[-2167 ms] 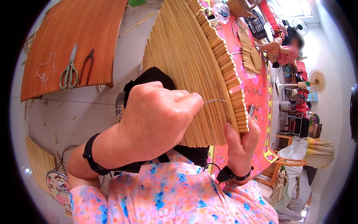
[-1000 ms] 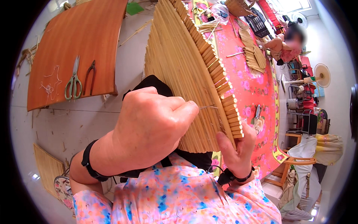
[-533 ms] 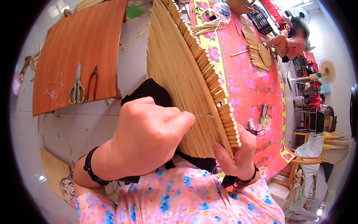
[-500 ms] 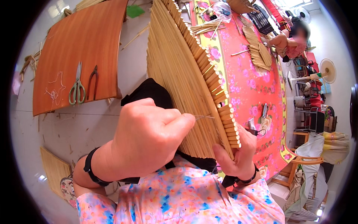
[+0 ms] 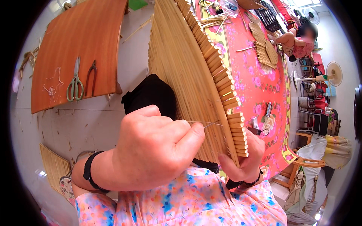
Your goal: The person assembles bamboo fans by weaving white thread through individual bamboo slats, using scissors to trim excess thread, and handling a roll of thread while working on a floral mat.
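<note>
A long panel of slender pale stalks (image 5: pixel 184 71) lies slanted across my lap, with a rod along its right side and a row of cut stalk ends (image 5: pixel 222 81) sticking out past it. My left hand (image 5: pixel 158 147) is closed in a fist over the panel, pinching a thin thread (image 5: pixel 211 123) between thumb and forefinger. That thread runs right to the rod and crosses itself. At the panel's lower right corner, my right hand (image 5: pixel 249 158) grips the edge, thumb on the near face and fingers mostly hidden behind the stalk ends.
To the left, a brown wooden board (image 5: pixel 79 41) bears green-handled scissors (image 5: pixel 76 81), dark pincers (image 5: pixel 91 77) and tangled white thread (image 5: pixel 52 90). A red flowered table (image 5: pixel 252 90) stands right, holding loose stalks (image 5: pixel 215 22) and a smaller stalk piece (image 5: pixel 262 45). Another person (image 5: pixel 301 45) sits beyond.
My left fist has shifted slightly right and down, still pinching the thread, whose crossing strands show more clearly. My right hand keeps its grip on the corner. The whole view has moved slightly.
</note>
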Motion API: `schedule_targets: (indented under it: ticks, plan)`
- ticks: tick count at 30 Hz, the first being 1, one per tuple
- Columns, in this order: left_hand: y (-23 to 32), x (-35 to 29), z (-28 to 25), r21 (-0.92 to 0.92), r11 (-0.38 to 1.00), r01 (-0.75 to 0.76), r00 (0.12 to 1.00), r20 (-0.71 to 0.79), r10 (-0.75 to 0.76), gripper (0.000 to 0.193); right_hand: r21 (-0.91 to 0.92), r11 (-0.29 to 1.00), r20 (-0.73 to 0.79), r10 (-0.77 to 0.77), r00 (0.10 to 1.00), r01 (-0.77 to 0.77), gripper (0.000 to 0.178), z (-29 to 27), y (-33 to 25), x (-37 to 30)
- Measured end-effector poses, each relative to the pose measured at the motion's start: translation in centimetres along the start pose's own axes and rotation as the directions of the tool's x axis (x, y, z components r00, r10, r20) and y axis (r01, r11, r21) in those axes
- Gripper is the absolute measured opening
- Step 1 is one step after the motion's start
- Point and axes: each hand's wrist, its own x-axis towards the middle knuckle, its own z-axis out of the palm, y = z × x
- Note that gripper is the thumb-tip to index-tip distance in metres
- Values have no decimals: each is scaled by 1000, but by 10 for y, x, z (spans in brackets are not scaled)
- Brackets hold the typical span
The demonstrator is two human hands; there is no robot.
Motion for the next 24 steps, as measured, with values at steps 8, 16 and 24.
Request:
schedule_targets:
  ticks: [8, 16, 24]
  plan:
    - [-8, 3, -3, -79, 996, 36, 997, 65, -31, 20, 113, 993, 27, -41, 999, 38, 71, 0, 14, -4]
    - [-3, 10, -3, -115, 990, 84, 994, 84, -75, 15, 344, 909, -54, -231, 971, 235, 99, 28, 59, -14]
    - [8, 15, -16, 16, 983, 183, 962, 202, -183, 18, 475, 834, -152, -235, 960, 280, 96, 45, 59, -5]
